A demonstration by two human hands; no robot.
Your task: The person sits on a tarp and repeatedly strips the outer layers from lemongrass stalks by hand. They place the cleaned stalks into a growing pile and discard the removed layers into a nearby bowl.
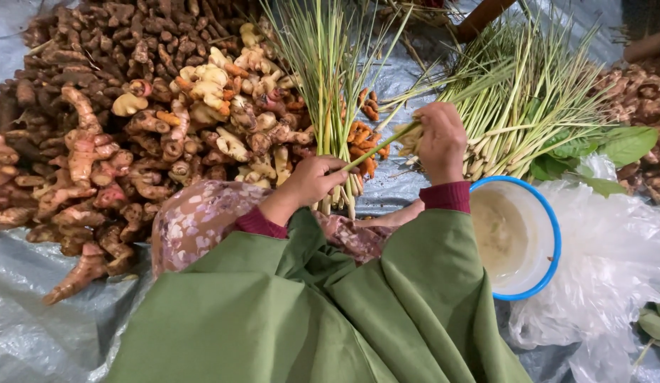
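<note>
The left hand is closed around the lower end of a lemongrass bundle that stands upright in front of the person, while the right hand pinches the far end of a single lemongrass stalk stretched at a slant between the two hands. That stalk looks light, thin and springy — stiff near the pale base, limp and sharp-edged toward the leafy tip — so the firm lower part seems the safer place to take hold. A loose heap of lemongrass lies just beyond the right hand, a pile of ginger-like roots spreads to the left, and a blue-rimmed bowl sits beside the right sleeve on a grey tarp.
</note>
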